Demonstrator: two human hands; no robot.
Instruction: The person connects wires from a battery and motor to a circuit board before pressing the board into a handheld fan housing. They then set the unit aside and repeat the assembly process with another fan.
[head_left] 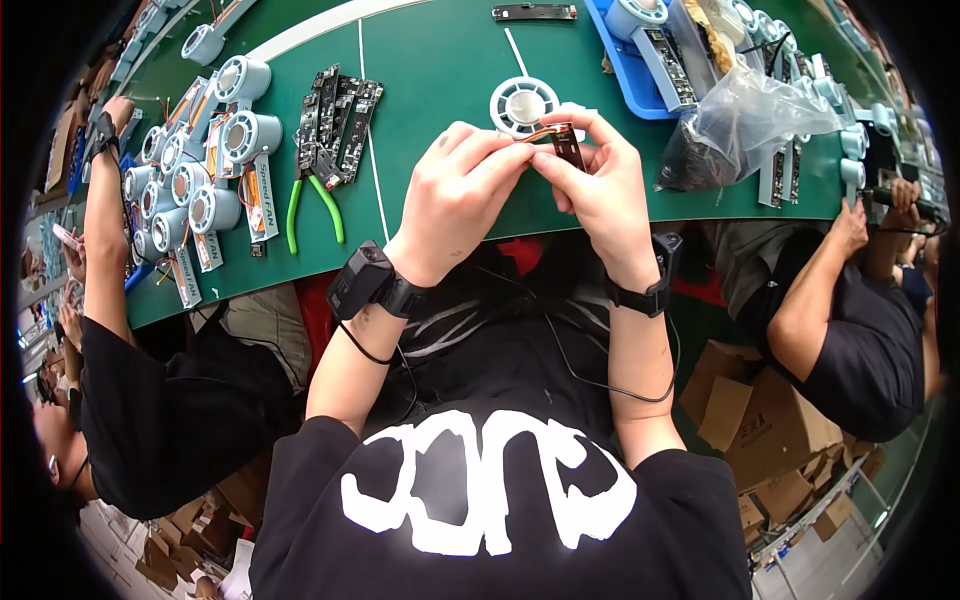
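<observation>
Both my hands meet above the near edge of the green table (440, 60). My right hand (598, 180) pinches a small dark circuit board (569, 146) with thin orange wires coming off it. My left hand (455, 190) grips the wires at the board's left side, fingertips touching the right hand. Just behind my hands lies a round white fan housing (520, 102), and the wires run toward it.
Green-handled pliers (310, 205) and a pile of dark circuit boards (335, 120) lie to the left. Several pale blue fans (190, 170) crowd the far left near a co-worker's arm (100, 230). A blue tray (640, 75) and clear plastic bag (745, 115) sit right; another person (850, 310) works there.
</observation>
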